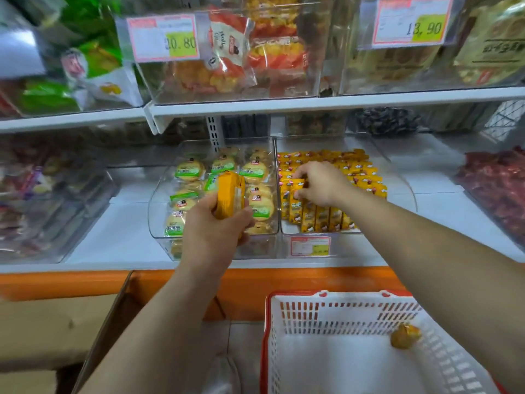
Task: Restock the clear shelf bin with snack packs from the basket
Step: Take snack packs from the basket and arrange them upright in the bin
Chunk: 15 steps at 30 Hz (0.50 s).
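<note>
My left hand grips a small stack of yellow snack packs in front of the shelf. My right hand reaches into the clear shelf bin and pinches one yellow pack among the rows of yellow packs standing there. The white basket with a red rim sits below at the lower right, holding one loose yellow pack near its right wall.
A second clear bin of round green-labelled cakes stands to the left of the yellow-pack bin. Other bins line the upper shelf with price tags. An open cardboard box stands at the lower left under the orange shelf edge.
</note>
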Tool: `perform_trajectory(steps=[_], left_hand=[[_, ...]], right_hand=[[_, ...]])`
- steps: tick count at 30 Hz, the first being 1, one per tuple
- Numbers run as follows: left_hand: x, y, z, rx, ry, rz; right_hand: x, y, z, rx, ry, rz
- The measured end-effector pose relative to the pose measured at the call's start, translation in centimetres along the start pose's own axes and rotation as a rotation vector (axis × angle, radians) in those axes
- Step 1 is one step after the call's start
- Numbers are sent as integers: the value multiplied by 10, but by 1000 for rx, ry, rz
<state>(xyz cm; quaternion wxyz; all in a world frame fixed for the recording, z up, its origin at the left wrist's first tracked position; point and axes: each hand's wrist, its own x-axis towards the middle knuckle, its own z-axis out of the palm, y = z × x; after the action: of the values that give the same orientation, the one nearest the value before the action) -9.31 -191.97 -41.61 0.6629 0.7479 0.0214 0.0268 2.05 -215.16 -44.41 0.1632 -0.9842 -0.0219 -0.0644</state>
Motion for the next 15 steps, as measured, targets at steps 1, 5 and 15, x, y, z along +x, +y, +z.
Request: perform_trajectory(steps=[1,5,15], left_hand=[[0,0,1,18,-5,8],[1,-1,1,22,-35,18],[-5,0,18,-22,-114,7]], right_hand=[[2,1,4,-10,-21,4],[2,7,18,-17,-53,-7],[-55,2,-27,49,248,-119]])
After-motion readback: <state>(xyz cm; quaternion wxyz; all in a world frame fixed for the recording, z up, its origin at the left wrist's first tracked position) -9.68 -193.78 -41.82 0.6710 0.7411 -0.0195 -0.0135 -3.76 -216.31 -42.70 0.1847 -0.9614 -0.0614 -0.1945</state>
